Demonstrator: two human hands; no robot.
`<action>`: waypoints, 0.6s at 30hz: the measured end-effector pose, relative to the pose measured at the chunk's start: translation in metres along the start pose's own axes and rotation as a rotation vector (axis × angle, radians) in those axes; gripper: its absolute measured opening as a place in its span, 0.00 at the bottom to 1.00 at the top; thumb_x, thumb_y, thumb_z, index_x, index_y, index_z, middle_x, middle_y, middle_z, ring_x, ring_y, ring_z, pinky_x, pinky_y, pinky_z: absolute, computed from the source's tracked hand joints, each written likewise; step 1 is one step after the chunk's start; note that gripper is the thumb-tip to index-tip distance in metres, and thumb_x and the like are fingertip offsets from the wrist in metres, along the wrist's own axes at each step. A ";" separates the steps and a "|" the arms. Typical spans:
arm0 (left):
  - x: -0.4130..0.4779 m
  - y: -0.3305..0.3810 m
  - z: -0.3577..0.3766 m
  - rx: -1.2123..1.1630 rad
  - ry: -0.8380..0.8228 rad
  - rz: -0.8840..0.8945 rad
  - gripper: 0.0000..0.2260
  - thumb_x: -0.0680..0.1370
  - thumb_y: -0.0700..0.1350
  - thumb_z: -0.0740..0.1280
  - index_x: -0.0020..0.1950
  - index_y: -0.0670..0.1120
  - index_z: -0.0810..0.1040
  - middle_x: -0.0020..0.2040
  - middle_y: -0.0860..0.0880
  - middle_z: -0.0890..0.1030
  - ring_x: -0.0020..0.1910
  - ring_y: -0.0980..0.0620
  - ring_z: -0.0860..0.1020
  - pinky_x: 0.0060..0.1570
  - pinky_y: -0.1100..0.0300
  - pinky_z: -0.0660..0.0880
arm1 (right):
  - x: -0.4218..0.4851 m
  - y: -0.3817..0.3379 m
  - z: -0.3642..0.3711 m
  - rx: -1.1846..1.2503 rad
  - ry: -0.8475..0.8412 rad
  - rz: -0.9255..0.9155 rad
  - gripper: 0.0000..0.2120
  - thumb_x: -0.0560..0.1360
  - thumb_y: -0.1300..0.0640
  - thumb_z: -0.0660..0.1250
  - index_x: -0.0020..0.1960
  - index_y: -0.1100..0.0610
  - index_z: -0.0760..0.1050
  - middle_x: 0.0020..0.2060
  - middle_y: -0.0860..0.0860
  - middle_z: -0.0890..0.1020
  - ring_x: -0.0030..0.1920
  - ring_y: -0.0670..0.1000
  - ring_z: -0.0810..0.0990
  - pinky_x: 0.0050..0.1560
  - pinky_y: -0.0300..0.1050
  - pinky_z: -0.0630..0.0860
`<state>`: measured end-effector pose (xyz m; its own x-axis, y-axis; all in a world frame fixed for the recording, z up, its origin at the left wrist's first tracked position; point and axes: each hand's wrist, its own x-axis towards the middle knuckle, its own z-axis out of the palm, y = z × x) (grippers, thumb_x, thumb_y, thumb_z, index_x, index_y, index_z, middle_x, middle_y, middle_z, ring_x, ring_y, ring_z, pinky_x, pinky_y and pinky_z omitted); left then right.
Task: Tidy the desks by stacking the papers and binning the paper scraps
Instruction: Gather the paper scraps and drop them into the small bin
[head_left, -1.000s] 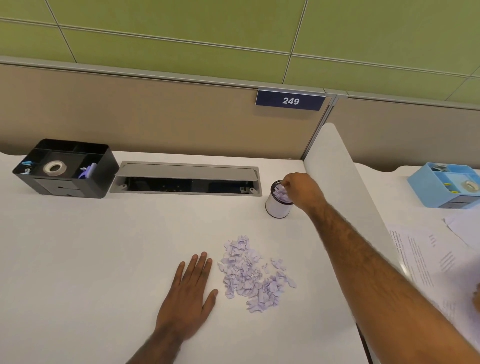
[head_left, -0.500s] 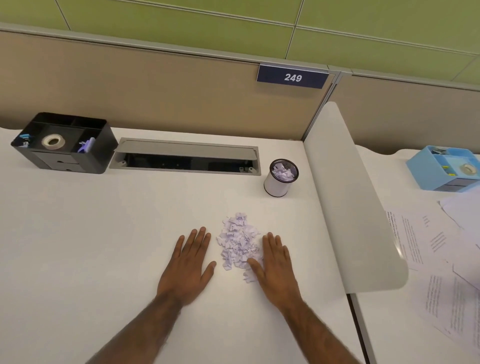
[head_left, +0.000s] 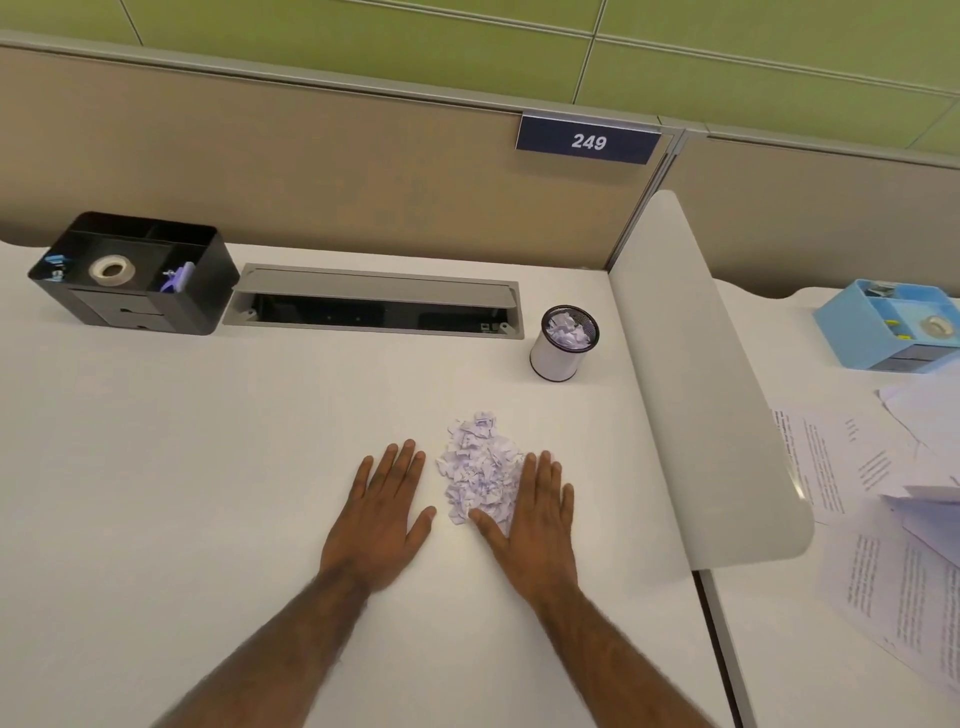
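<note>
White desk fills view, curved divider panel on right edge. Printed papers lie loose and overlapping on neighbouring desk beyond divider panel. Grey cable tray at back, black organiser to its left. Left hand flat on desk, fingers straight, holding nothing, just left of paper scraps. Right hand also flat and empty, inner edge touching paper scraps. Paper scraps heaped between hands. Small white bin behind heap, near divider panel, more scraps inside.
</note>
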<state>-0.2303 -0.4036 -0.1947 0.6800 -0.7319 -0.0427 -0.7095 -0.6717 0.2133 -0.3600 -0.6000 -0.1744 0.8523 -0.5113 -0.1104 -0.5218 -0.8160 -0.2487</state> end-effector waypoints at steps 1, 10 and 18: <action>0.000 0.000 0.001 -0.001 0.006 0.001 0.32 0.84 0.60 0.49 0.84 0.47 0.48 0.84 0.49 0.48 0.83 0.51 0.46 0.80 0.44 0.51 | 0.006 -0.003 -0.003 -0.009 0.007 -0.041 0.47 0.76 0.24 0.43 0.83 0.55 0.42 0.82 0.56 0.42 0.82 0.57 0.41 0.80 0.62 0.47; 0.001 0.001 0.003 -0.003 0.069 -0.009 0.27 0.84 0.53 0.48 0.83 0.46 0.57 0.83 0.48 0.55 0.82 0.50 0.54 0.79 0.46 0.53 | 0.026 -0.030 0.003 -0.283 0.015 -0.530 0.28 0.85 0.40 0.49 0.82 0.48 0.54 0.82 0.57 0.49 0.82 0.61 0.46 0.75 0.70 0.52; 0.001 0.000 0.003 -0.005 0.051 -0.020 0.28 0.84 0.55 0.48 0.83 0.47 0.54 0.84 0.49 0.52 0.83 0.51 0.51 0.79 0.47 0.50 | 0.049 -0.007 -0.012 -0.074 0.253 -0.296 0.21 0.81 0.53 0.54 0.69 0.57 0.76 0.71 0.60 0.74 0.72 0.62 0.72 0.71 0.62 0.65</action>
<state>-0.2301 -0.4041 -0.1974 0.7029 -0.7113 0.0029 -0.6946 -0.6855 0.2181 -0.3149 -0.6223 -0.1668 0.9349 -0.2941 0.1986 -0.2645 -0.9506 -0.1628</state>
